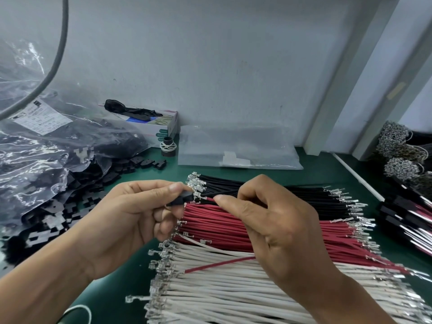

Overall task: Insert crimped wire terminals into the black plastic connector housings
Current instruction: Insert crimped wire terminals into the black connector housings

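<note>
Pinched between thumb and forefinger of the left hand, a black housing sits with its open end facing right, held above the near edge of the wire piles. Right hand pinches a black wire close behind its terminal, whose metal tip is at the housing's mouth, touching or just entering; which cavity cannot be told. Judged from this, the step in hand is seating the first terminal. Next move likely calls for a straight push along the wire's line until the terminal locks, with the housing held steady. Below lie rows of black wires, red wires and white wires on the green mat. Loose housings spill from a bag at left.
</note>
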